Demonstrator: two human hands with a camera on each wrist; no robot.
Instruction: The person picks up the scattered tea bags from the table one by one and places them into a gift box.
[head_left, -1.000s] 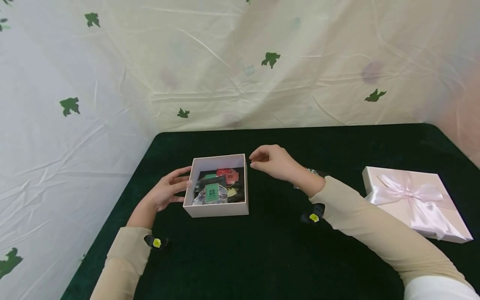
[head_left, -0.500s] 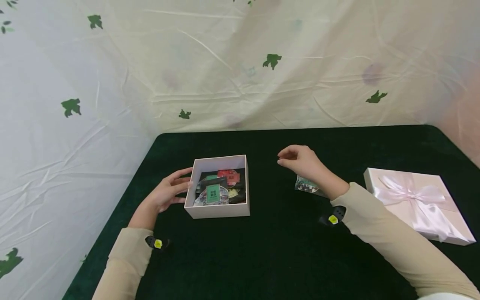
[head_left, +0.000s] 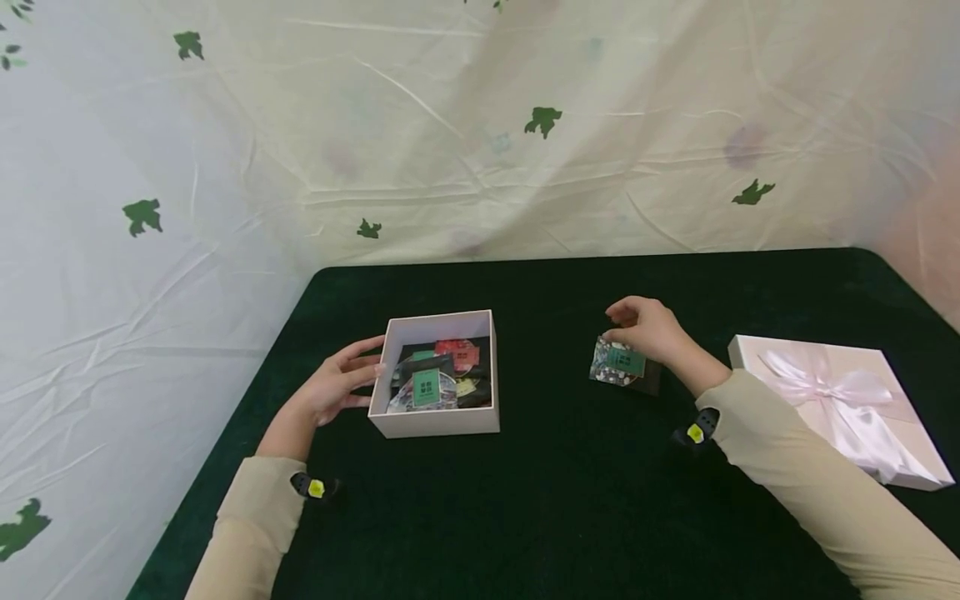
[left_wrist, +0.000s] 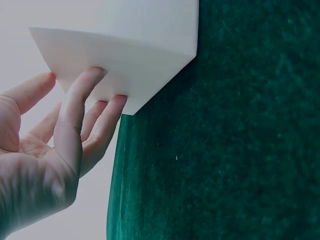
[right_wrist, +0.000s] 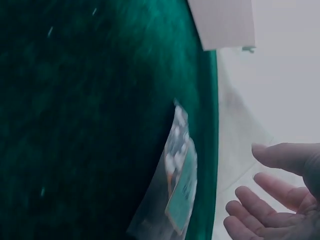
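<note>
A pale pink square box [head_left: 438,423] stands uncovered on the dark green cloth. Inside lie several small black packets, one with a green label [head_left: 426,388] and another with a red label [head_left: 459,353]. My left hand [head_left: 343,385] rests its spread fingertips against the box's left side; the left wrist view shows these fingers [left_wrist: 75,117] touching the wall. To the right of the box, another green-labelled packet [head_left: 617,363] lies on the cloth. My right hand [head_left: 652,332] hovers over it with loosely bent fingers, and in the right wrist view a gap separates hand and packet.
At the right lies a pink box lid [head_left: 757,408] with a satin ribbon bow [head_left: 817,387]. Behind the table [head_left: 555,500] hangs a pale cloth [head_left: 450,125] with green leaf shapes. The right sleeve [head_left: 795,467] passes close to the lid.
My right hand has moved right, from beside the box to above the packet on the cloth, which now shows more. The left hand and box stay in place.
</note>
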